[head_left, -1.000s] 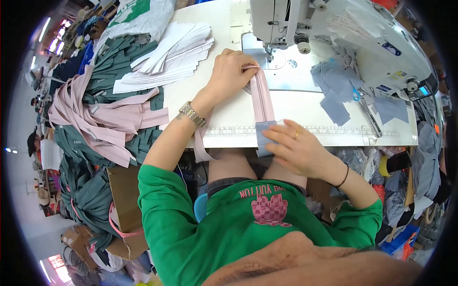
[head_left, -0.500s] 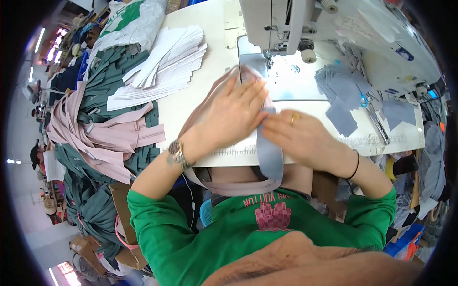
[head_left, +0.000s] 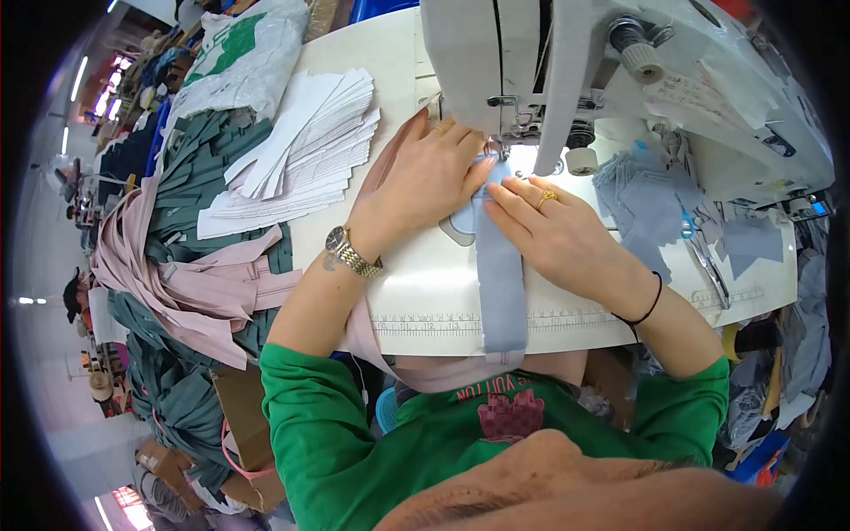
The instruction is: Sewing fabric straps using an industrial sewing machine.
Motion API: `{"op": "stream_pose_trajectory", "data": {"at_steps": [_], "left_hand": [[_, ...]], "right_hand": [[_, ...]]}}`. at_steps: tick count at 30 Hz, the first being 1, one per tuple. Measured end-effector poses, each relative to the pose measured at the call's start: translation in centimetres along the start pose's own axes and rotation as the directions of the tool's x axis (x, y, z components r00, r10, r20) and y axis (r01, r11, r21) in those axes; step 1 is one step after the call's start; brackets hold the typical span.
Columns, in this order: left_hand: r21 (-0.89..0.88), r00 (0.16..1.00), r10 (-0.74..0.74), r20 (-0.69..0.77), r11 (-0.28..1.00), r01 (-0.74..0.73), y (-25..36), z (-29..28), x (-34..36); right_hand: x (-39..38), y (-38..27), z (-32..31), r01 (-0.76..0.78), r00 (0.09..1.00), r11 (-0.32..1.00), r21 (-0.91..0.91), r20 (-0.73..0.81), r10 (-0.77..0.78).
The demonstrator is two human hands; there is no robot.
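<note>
A blue-grey fabric strip [head_left: 503, 292] runs from under the presser foot [head_left: 501, 150] of a white sewing machine [head_left: 567, 80] toward my body. It joins a pale pink fabric band [head_left: 434, 379] that loops past the table's front edge and up on the left. My left hand [head_left: 429, 177] grips the band beside the presser foot, its thumb on the blue-grey strip; the fabric under its fingers is partly hidden. Lying flat, my right hand [head_left: 562, 226] rests its fingertips on the strip's right edge, just in front of the needle area.
White cut strips [head_left: 301, 133] are fanned out at the left, beside dark green strips [head_left: 208, 159] and pink strips [head_left: 190, 265]. Blue-grey pieces [head_left: 642, 199] and blue-handled scissors [head_left: 704, 257] lie at the right. A printed ruler [head_left: 425, 326] follows the table's front edge.
The fabric's joined part has come up to the presser foot, and the blue-grey strip now lies straighter. My right hand's fingers have flattened out on it. The view has shifted slightly.
</note>
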State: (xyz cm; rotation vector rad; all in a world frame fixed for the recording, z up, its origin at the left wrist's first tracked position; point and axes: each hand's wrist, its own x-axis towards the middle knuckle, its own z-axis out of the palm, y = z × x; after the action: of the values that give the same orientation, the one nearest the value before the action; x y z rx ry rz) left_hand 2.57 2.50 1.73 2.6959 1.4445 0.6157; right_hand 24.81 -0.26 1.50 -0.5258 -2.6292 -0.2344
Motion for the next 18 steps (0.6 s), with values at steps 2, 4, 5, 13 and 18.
{"op": "stream_pose_trajectory", "data": {"at_steps": [2,4,5,13,18], "left_hand": [[0.065,0.999,0.019,-0.040,0.998,-0.017,0.0,0.2,-0.2],[0.095,0.998,0.029,-0.062,0.995,-0.023,-0.3,-0.2,-0.4],[0.129,0.996,0.040,-0.079,0.991,-0.030,-0.2,-0.3,-0.4],[0.080,0.971,0.218,-0.098,0.974,-0.210,2.9,-0.9,-3.4],[0.018,0.980,0.159,-0.119,0.987,-0.158,2.8,-0.7,-3.3]], "right_hand": [[0.2,-0.1,0.1,0.002,1.000,1.000,0.005,-0.001,-0.002],[0.4,-0.5,0.0,0.005,1.000,1.000,0.007,0.003,-0.005],[0.4,-0.9,-0.2,0.022,0.999,0.998,-0.053,0.034,-0.020],[-0.6,-2.7,-1.5,0.174,0.984,0.979,-0.103,0.060,-0.168],[-0.5,-2.4,-1.6,0.209,0.978,0.977,-0.054,0.002,-0.209]]}}
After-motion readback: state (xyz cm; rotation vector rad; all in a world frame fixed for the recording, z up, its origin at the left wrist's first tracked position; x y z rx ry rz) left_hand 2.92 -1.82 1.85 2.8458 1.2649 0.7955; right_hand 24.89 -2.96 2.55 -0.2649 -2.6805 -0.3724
